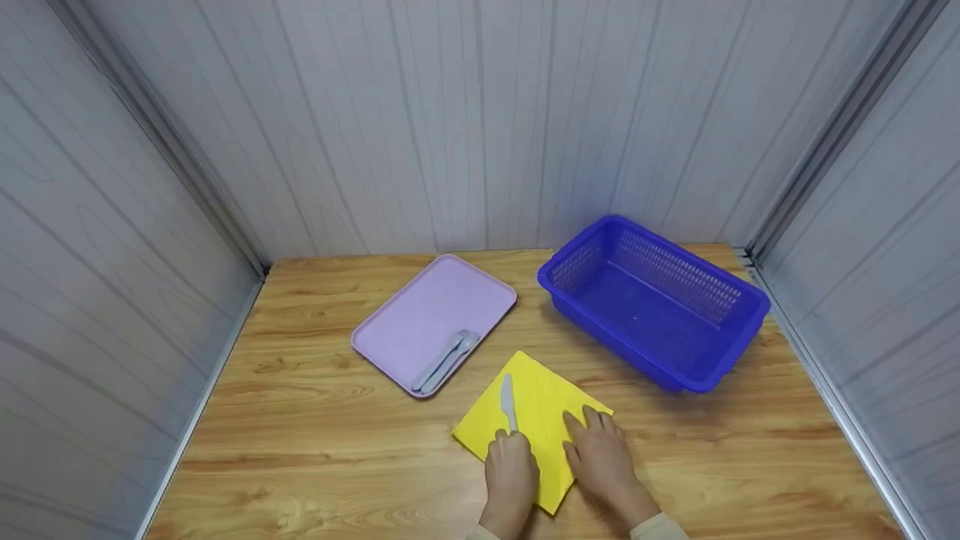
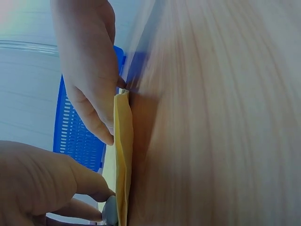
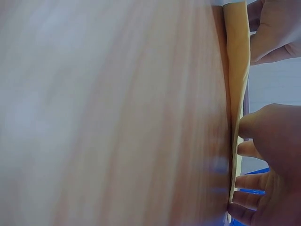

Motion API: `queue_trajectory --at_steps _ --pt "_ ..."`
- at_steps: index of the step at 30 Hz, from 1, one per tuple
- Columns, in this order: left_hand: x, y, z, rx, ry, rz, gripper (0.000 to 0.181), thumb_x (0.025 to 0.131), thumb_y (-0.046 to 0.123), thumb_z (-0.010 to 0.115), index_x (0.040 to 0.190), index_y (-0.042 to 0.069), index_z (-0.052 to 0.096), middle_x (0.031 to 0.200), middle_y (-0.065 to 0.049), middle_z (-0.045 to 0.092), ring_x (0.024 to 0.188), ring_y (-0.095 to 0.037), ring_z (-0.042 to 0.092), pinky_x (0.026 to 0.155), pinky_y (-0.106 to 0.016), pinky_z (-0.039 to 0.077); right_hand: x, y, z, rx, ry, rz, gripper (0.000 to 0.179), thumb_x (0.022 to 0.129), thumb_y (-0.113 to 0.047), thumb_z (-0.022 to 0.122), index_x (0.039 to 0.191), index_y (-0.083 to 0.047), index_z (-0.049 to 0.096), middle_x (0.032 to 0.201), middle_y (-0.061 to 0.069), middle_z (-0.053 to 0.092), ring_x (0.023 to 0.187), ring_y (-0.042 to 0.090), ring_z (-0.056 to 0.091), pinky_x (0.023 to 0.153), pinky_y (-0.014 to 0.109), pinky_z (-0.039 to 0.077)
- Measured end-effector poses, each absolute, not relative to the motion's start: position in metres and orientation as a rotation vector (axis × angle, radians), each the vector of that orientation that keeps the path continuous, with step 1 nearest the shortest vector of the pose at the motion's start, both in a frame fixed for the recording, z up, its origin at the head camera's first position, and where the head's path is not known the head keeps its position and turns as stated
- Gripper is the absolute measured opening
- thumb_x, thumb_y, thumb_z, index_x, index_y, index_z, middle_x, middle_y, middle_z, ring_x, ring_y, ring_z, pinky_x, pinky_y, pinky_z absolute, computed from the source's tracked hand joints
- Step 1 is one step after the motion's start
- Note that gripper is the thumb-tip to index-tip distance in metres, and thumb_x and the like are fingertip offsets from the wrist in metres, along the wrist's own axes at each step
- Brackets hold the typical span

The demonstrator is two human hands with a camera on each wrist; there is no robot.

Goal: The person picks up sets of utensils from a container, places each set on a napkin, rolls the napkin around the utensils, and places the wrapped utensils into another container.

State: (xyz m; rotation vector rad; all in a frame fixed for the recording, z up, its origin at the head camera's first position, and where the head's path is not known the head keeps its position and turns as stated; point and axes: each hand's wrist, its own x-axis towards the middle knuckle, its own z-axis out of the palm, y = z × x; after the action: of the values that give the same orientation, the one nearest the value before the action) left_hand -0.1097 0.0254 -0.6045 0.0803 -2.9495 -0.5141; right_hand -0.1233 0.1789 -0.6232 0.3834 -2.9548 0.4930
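Observation:
A folded yellow cloth (image 1: pixel 551 394) lies flat on the wooden table with one corner pointing away from me. On top of it is a light grey table knife (image 1: pixel 508 399), blade toward the far corner. My left hand (image 1: pixel 511 472) grips the knife by its handle; the left wrist view shows the rounded handle end (image 2: pixel 110 211) between thumb and fingers. With fingers spread, my right hand (image 1: pixel 604 457) rests on the right part of the cloth. In the right wrist view its fingertips (image 3: pixel 247 126) touch the cloth along its edge.
A pink tray (image 1: pixel 431 304) lies beyond the cloth to the left, with a grey fork (image 1: pixel 442 360) and a spoon (image 1: pixel 454 360) along its right side. The blue perforated basket (image 1: pixel 637 341) stands at the back right. Pale panel walls (image 1: pixel 480 135) enclose the table (image 1: pixel 300 450).

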Motion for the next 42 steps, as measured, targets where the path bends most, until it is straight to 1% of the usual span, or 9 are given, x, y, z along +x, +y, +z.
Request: queue_trajectory --at_steps 4,9,14,18,23,31,38,40,42 --pt "-0.110 0.027 -0.604 0.067 -2.962 -0.548 0.010 0.081 0.004 0.074 0.079 -0.002 0.067 0.070 -0.009 0.052 0.066 -0.024 0.059 0.056 -0.032 0.051 -0.126 0.182 -0.622 0.366 -2.982 0.471 0.045 0.090 -0.024 0.068 0.132 -0.009 0.060 0.131 0.025 0.050 0.120 0.043 0.046 0.096 0.059 0.036" --pt "-0.109 0.018 -0.606 0.050 -2.989 -0.674 0.024 0.078 0.017 0.081 0.085 -0.001 0.068 0.072 -0.007 0.053 0.066 -0.022 0.059 0.056 -0.032 0.050 -0.126 0.183 -0.624 0.377 -2.997 0.443 0.045 0.090 -0.026 0.068 0.131 -0.009 0.060 0.130 0.024 0.051 0.119 0.043 0.046 0.096 0.058 0.036" --pt "-0.118 -0.019 -0.605 0.044 -2.891 -0.791 0.026 0.082 0.026 0.077 0.084 0.002 0.071 0.072 -0.006 0.059 0.065 -0.022 0.061 0.055 -0.035 0.051 -0.124 0.178 -0.627 0.390 -3.007 0.470 0.045 0.090 -0.027 0.068 0.131 -0.009 0.060 0.130 0.024 0.050 0.119 0.042 0.046 0.095 0.058 0.037" --pt "-0.145 -0.063 -0.594 0.077 -2.740 -0.700 0.023 0.084 0.024 0.073 0.089 0.002 0.074 0.080 -0.010 0.067 0.069 -0.030 0.066 0.056 -0.041 0.053 -0.125 0.176 -0.625 0.381 -3.005 0.488 0.046 0.090 -0.027 0.068 0.132 -0.010 0.060 0.131 0.023 0.050 0.119 0.041 0.045 0.095 0.058 0.037" --pt "-0.190 -0.113 -0.579 0.146 -2.736 -0.635 0.019 0.086 0.019 0.070 0.090 0.001 0.074 0.080 -0.013 0.068 0.071 -0.032 0.066 0.057 -0.044 0.053 -0.127 0.178 -0.624 0.353 -3.008 0.468 0.046 0.089 -0.027 0.069 0.131 -0.009 0.061 0.130 0.023 0.051 0.119 0.042 0.046 0.094 0.059 0.038" --pt "-0.242 -0.139 -0.587 0.091 -2.989 -0.691 0.018 0.088 0.013 0.064 0.099 0.002 0.074 0.095 -0.011 0.071 0.084 -0.029 0.067 0.070 -0.045 0.053 -0.129 0.183 -0.625 0.352 -2.992 0.463 0.045 0.088 -0.026 0.070 0.130 -0.010 0.061 0.129 0.023 0.051 0.118 0.042 0.046 0.095 0.058 0.038" --pt "-0.255 -0.137 -0.596 0.085 -3.008 -0.667 0.011 0.087 0.010 0.067 0.093 0.006 0.076 0.091 -0.010 0.071 0.083 -0.030 0.068 0.070 -0.046 0.053 -0.130 0.180 -0.626 0.354 -3.015 0.467 0.046 0.090 -0.028 0.068 0.131 -0.011 0.060 0.131 0.021 0.050 0.120 0.041 0.045 0.096 0.058 0.037" --pt "-0.257 -0.137 -0.596 0.038 -3.004 -0.635 0.009 0.087 0.007 0.066 0.081 0.007 0.073 0.084 -0.010 0.069 0.078 -0.032 0.067 0.065 -0.047 0.053 -0.129 0.179 -0.626 0.352 -3.015 0.477 0.045 0.090 -0.028 0.068 0.131 -0.011 0.060 0.131 0.021 0.050 0.120 0.041 0.045 0.096 0.058 0.037" --pt "-0.258 -0.137 -0.595 -0.027 -3.006 -0.598 0.013 0.084 0.004 0.066 0.071 0.007 0.067 0.075 -0.011 0.066 0.071 -0.033 0.065 0.061 -0.048 0.051 -0.128 0.179 -0.626 0.355 -3.015 0.487 0.045 0.090 -0.028 0.068 0.131 -0.011 0.061 0.131 0.021 0.050 0.120 0.041 0.045 0.096 0.058 0.037"
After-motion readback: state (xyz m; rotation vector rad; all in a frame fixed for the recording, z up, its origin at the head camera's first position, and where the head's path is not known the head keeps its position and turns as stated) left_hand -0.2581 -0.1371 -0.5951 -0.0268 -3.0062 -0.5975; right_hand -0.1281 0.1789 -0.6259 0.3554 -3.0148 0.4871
